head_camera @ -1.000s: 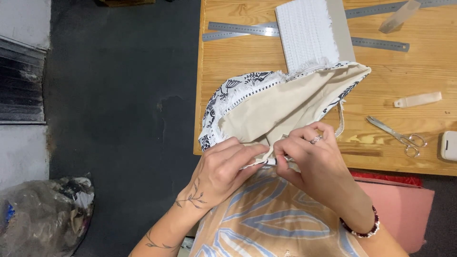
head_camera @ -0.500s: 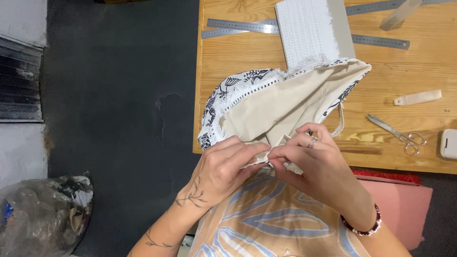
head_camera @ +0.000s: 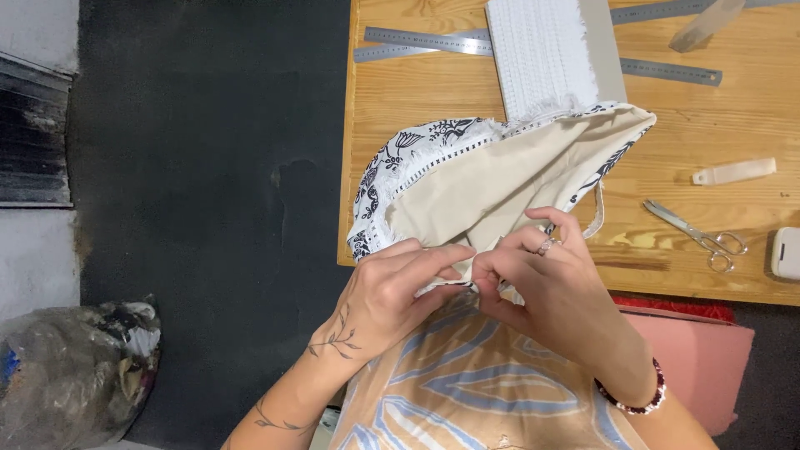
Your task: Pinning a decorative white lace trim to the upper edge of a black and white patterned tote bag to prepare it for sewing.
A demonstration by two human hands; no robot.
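Both hands meet at the near edge of one beige cloth piece with a black-and-white flowered border (head_camera: pixel 500 179), which lies on the wooden table (head_camera: pixel 417 92) and hangs over its front edge. The left hand (head_camera: pixel 392 296) and the right hand (head_camera: pixel 554 287) each pinch this edge tightly between fingertips. On the table lie two grey metal rulers (head_camera: pixel 417 37), one pair of silver scissors (head_camera: pixel 700 237), one roll of white lace trim (head_camera: pixel 542 54) and one small pale plastic piece (head_camera: pixel 733 172).
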